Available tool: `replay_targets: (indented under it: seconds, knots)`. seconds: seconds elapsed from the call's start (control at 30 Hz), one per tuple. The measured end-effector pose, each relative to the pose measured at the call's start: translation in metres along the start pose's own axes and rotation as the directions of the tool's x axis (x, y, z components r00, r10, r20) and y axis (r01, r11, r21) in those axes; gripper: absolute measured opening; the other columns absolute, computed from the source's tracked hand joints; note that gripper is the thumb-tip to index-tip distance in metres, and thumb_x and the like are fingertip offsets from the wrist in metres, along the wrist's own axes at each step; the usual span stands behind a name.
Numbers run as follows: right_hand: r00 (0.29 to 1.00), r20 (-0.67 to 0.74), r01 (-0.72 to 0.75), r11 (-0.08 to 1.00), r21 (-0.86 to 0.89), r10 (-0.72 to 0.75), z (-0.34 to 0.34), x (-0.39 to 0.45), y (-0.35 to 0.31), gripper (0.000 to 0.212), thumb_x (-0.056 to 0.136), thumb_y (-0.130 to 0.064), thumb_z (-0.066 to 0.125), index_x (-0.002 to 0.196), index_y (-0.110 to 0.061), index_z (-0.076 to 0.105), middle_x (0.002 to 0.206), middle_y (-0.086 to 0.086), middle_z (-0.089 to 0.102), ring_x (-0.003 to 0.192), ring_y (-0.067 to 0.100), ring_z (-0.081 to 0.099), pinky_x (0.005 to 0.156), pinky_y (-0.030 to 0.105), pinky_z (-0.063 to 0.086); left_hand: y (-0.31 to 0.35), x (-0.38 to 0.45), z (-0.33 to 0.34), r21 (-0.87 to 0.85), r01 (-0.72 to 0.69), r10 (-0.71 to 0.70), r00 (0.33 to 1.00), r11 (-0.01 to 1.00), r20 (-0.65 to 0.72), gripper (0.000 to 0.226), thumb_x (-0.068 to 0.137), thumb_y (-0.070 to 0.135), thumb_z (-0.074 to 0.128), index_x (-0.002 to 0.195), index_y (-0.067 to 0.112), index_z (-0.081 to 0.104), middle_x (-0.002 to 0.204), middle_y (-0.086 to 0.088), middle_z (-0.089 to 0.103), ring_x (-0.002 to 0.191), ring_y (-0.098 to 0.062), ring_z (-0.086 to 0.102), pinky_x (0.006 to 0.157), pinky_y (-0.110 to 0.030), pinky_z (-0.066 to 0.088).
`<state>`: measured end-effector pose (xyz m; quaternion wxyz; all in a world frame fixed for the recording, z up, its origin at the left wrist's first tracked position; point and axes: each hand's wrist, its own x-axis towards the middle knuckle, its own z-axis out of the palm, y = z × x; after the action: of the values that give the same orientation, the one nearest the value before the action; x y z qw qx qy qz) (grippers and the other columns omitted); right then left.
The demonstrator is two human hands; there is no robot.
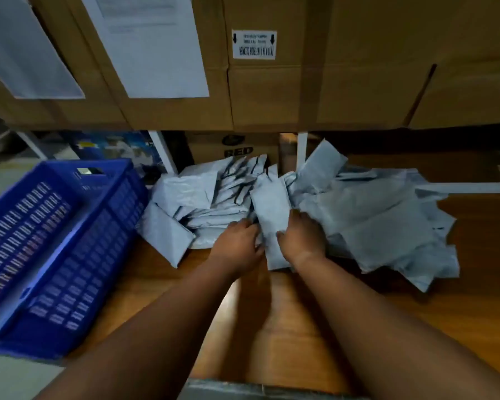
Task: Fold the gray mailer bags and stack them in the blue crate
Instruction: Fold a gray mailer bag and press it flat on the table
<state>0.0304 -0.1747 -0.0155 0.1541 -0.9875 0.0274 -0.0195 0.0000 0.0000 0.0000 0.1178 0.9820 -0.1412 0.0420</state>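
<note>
A heap of gray mailer bags (367,217) spreads over the wooden surface, from the centre to the right. One narrow, folded gray mailer bag (270,209) stands out lengthwise in the middle. My right hand (302,236) grips its right edge with the thumb over the front. My left hand (237,245) holds its left edge, fingers tucked into the pile. The blue crate (70,255) sits at the left; its perforated floor and walls show, and no bags are visible inside.
Large cardboard boxes (272,90) with white paper labels sit on a shelf above the pile. White shelf legs (301,151) and a smaller box marked RED (237,145) stand behind the bags. Bare wooden surface (272,327) lies between my forearms.
</note>
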Motion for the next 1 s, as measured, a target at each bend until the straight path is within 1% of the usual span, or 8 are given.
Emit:
replay_targets:
  seconds: [0.23, 0.4, 0.57, 0.63, 0.7, 0.77, 0.83, 1.0]
  knots:
    - [0.996, 0.059, -0.085, 0.969, 0.232, 0.073, 0.014, 0.026, 0.01, 0.038, 0.1, -0.029, 0.065, 0.135, -0.015, 0.059, 0.135, 0.011, 0.063, 0.127, 0.035, 0.061, 0.102, 0.046, 0.056, 0.01, 0.03, 0.012, -0.091, 0.128, -0.119, 0.988, 0.988, 0.102, 0.063, 0.092, 0.037, 0.067, 0.15, 0.017, 0.052, 0.142, -0.012, 0.057, 0.122, -0.034, 0.06, 0.094, -0.039, 0.053]
    - [0.996, 0.027, 0.069, 0.895, 0.442, -0.09, -0.007, 0.022, 0.015, 0.019, 0.1, -0.024, 0.061, 0.117, -0.02, 0.068, 0.115, 0.007, 0.07, 0.105, 0.03, 0.068, 0.083, 0.037, 0.055, 0.012, 0.023, -0.007, -0.216, 0.149, -0.161, 0.986, 0.965, -0.04, 0.073, 0.091, 0.033, 0.072, 0.156, 0.023, 0.041, 0.147, -0.008, 0.051, 0.129, -0.027, 0.054, 0.098, -0.036, 0.05]
    - [0.946, -0.057, 0.32, 0.889, 0.328, -0.319, -0.045, -0.018, 0.01, 0.007, 0.098, -0.025, 0.063, 0.096, -0.025, 0.056, 0.092, -0.002, 0.066, 0.083, 0.026, 0.065, 0.067, 0.038, 0.052, 0.018, -0.021, -0.053, 0.174, -0.028, 0.069, 0.97, 0.984, -0.234, 0.101, 0.087, 0.035, 0.081, 0.168, 0.019, 0.024, 0.174, -0.015, 0.017, 0.157, -0.037, 0.024, 0.124, -0.054, 0.032]
    - [0.907, -0.114, 0.42, 0.888, 0.187, -0.405, -0.046, -0.044, 0.003, 0.008, 0.097, -0.021, 0.062, 0.099, -0.025, 0.056, 0.094, 0.0, 0.066, 0.084, 0.028, 0.064, 0.066, 0.041, 0.053, 0.012, -0.045, -0.061, 0.243, -0.054, 0.12, 0.956, 0.969, -0.269, 0.097, 0.086, 0.036, 0.079, 0.167, 0.017, 0.029, 0.175, -0.017, 0.015, 0.161, -0.038, 0.017, 0.125, -0.06, 0.024]
    - [0.857, -0.124, 0.509, 0.859, 0.049, -0.5, -0.031, -0.074, -0.006, 0.014, 0.091, -0.013, 0.064, 0.101, -0.022, 0.059, 0.096, 0.003, 0.066, 0.086, 0.032, 0.064, 0.067, 0.044, 0.053, -0.004, -0.075, -0.056, 0.297, -0.112, 0.198, 0.94, 0.948, -0.278, 0.073, 0.092, 0.033, 0.074, 0.159, 0.018, 0.047, 0.17, -0.014, 0.034, 0.159, -0.036, 0.025, 0.125, -0.063, 0.02]
    - [0.801, -0.152, 0.581, 0.813, -0.036, -0.579, -0.004, -0.106, -0.012, 0.018, 0.086, -0.011, 0.064, 0.1, -0.021, 0.059, 0.094, 0.005, 0.065, 0.086, 0.032, 0.063, 0.068, 0.044, 0.052, -0.029, -0.106, -0.043, 0.295, -0.227, 0.307, 0.916, 0.928, -0.259, 0.034, 0.098, 0.026, 0.069, 0.131, 0.02, 0.069, 0.142, -0.005, 0.064, 0.141, -0.031, 0.053, 0.122, -0.062, 0.026]
    - [0.775, -0.158, 0.608, 0.79, -0.075, -0.612, 0.024, -0.14, -0.019, 0.015, 0.087, -0.014, 0.057, 0.1, -0.019, 0.061, 0.098, 0.007, 0.065, 0.089, 0.031, 0.062, 0.071, 0.045, 0.053, -0.057, -0.138, -0.024, 0.196, -0.345, 0.383, 0.899, 0.918, -0.21, 0.008, 0.1, 0.023, 0.066, 0.106, 0.021, 0.071, 0.114, -0.001, 0.071, 0.111, -0.029, 0.066, 0.11, -0.051, 0.039]
    - [0.849, -0.009, 0.523, 0.841, -0.139, -0.529, 0.087, -0.216, -0.038, 0.02, 0.092, -0.018, 0.066, 0.111, -0.02, 0.067, 0.127, 0.012, 0.071, 0.115, 0.032, 0.069, 0.096, 0.044, 0.059, -0.103, -0.21, 0.03, 0.035, -0.451, 0.452, 0.89, 0.892, -0.053, 0.023, 0.092, 0.032, 0.069, 0.109, 0.017, 0.073, 0.117, -0.006, 0.071, 0.109, -0.029, 0.066, 0.096, -0.043, 0.051]
